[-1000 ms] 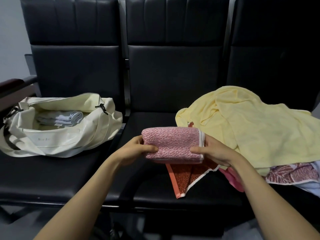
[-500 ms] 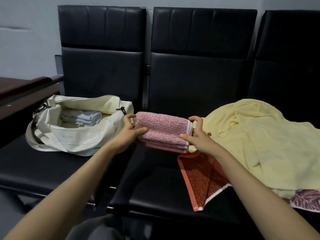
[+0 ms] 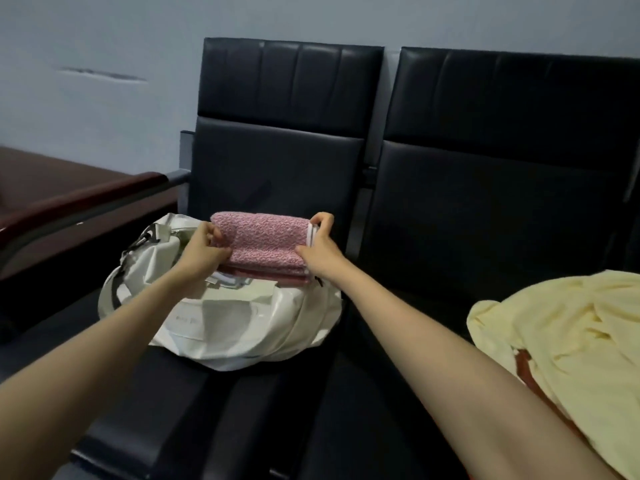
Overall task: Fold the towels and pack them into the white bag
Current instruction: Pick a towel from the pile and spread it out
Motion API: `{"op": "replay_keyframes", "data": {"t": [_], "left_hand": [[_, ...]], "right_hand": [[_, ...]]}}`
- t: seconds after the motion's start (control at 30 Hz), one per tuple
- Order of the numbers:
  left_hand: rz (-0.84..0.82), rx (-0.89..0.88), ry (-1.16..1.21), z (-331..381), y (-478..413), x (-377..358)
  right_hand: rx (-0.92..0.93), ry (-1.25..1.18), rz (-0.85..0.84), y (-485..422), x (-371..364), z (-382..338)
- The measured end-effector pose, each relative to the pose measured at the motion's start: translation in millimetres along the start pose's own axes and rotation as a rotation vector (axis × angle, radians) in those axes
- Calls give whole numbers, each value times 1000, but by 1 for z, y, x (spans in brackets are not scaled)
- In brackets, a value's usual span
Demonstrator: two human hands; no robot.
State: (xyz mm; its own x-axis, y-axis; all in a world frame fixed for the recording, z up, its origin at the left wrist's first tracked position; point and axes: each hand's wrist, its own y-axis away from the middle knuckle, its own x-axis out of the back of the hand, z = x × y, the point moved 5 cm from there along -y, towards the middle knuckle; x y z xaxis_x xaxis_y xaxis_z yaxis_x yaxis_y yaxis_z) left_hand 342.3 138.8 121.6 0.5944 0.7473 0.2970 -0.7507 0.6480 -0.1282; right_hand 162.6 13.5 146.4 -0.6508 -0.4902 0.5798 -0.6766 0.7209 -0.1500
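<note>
We hold folded pink towel (image 3: 263,242) by both ends, left hand (image 3: 204,249) and right hand (image 3: 320,245) curled round it, right over mouth of white bag (image 3: 242,323) on bench (image 3: 311,410). Packing step, we reckon. Next: lower flat, let go. Yellow towel (image 3: 561,330) lies unfolded.

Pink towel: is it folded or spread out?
Folded. The pink towel is a compact bundle of stacked layers, left hand and right hand gripping its ends.
</note>
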Motion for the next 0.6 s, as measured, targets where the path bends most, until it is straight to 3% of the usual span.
{"op": "replay_keyframes", "data": {"t": [0.2, 0.4, 0.6], "left_hand": [[73, 139, -369, -51, -50, 26], [63, 95, -606, -82, -66, 28], [46, 37, -711, -99, -58, 42]], "right_hand": [[-256, -38, -258, -50, -85, 15], [-332, 131, -291, -73, -134, 4], [-422, 41, -284, -77, -165, 17]]}}
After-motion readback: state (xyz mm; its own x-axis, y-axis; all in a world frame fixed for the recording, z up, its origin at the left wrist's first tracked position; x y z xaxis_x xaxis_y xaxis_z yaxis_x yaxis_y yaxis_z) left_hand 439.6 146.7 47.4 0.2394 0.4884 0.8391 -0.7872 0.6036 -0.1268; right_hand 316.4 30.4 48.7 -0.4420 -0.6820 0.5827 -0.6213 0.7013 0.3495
